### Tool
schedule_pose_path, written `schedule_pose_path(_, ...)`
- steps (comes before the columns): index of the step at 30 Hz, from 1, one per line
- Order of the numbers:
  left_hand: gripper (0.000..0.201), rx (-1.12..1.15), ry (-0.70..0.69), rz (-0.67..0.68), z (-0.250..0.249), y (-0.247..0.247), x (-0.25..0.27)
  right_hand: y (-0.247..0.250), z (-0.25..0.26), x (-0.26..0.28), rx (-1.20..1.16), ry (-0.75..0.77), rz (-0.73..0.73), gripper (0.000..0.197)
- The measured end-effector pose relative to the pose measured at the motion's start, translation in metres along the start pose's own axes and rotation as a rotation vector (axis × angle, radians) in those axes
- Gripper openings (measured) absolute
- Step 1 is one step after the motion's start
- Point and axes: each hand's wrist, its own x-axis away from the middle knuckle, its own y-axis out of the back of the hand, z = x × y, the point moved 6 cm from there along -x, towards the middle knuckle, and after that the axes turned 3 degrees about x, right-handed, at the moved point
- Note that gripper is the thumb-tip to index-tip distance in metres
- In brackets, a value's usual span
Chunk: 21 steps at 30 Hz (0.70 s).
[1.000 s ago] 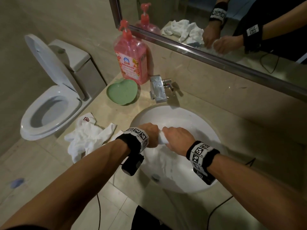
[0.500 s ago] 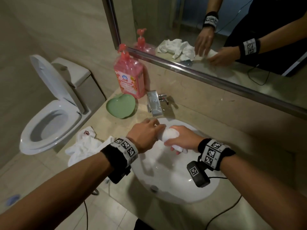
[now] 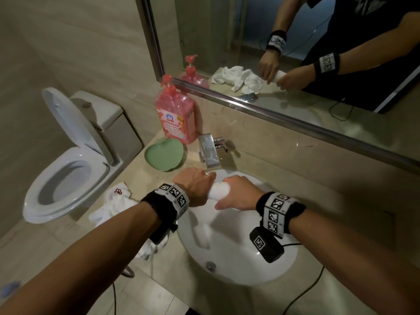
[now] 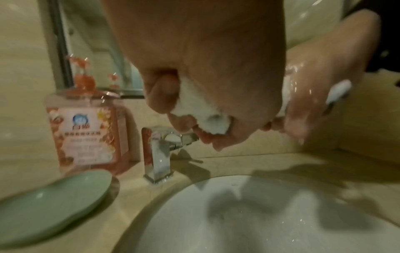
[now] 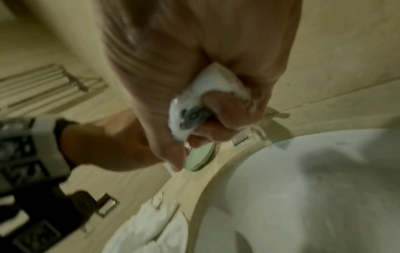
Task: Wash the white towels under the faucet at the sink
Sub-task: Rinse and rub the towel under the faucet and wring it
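Observation:
Both hands grip one rolled, wet white towel (image 3: 217, 191) above the back of the white sink basin (image 3: 238, 264). My left hand (image 3: 195, 186) has its fingers curled round the towel's left end (image 4: 203, 118). My right hand (image 3: 238, 194) holds the right end (image 5: 194, 106). The chrome faucet (image 3: 209, 150) stands just behind the hands; no water stream shows. More white towels (image 3: 113, 205) lie crumpled on the counter left of the basin, partly hidden by my left forearm.
A pink soap pump bottle (image 3: 175, 114) and a green heart-shaped dish (image 3: 164, 155) stand left of the faucet. An open toilet (image 3: 68, 169) is beyond the counter's left end. The mirror (image 3: 295, 53) runs along the back wall. Cables hang from the wrist cameras.
The hands moved with the rolled towel from the middle of the basin back toward the faucet. The right hand turned on the towel as in wringing.

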Motion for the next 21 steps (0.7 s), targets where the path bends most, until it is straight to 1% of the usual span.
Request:
schedule_pose_path(2,0.03,0.049,0.016,0.067,0.0,-0.013,-0.003,-0.005,0.0,-0.004,0.173,0.014,-0.065,0.034)
schedule_pose_path(6,0.029,0.194,0.045,0.185,0.0,-0.041,-0.007,-0.02,-0.005,-0.006,0.304,0.032,-0.116,0.033)
schedule_pose_path(9,0.029,0.267,0.067,0.268,-0.002,-0.058,-0.011,-0.028,-0.005,-0.006,0.432,0.102,-0.184,0.033)
schedule_pose_path(12,0.031,0.332,0.094,0.311,-0.004,-0.069,-0.014,-0.03,-0.006,-0.005,0.513,0.149,-0.216,0.035)
schedule_pose_path(15,0.037,0.352,0.093,0.328,-0.004,-0.073,-0.015,-0.029,-0.008,-0.002,0.492,0.171,-0.215,0.038)
schedule_pose_path(18,0.044,0.373,0.092,0.326,-0.001,-0.069,-0.011,-0.025,-0.005,0.003,0.356,0.221,-0.21,0.042)
schedule_pose_path(20,0.046,0.354,0.085,0.269,-0.001,-0.058,-0.008,-0.021,-0.007,0.005,0.257,0.201,-0.18,0.043)
schedule_pose_path(21,0.047,0.338,0.081,0.201,-0.001,-0.05,-0.005,-0.018,-0.01,0.006,0.207,0.164,-0.154,0.043)
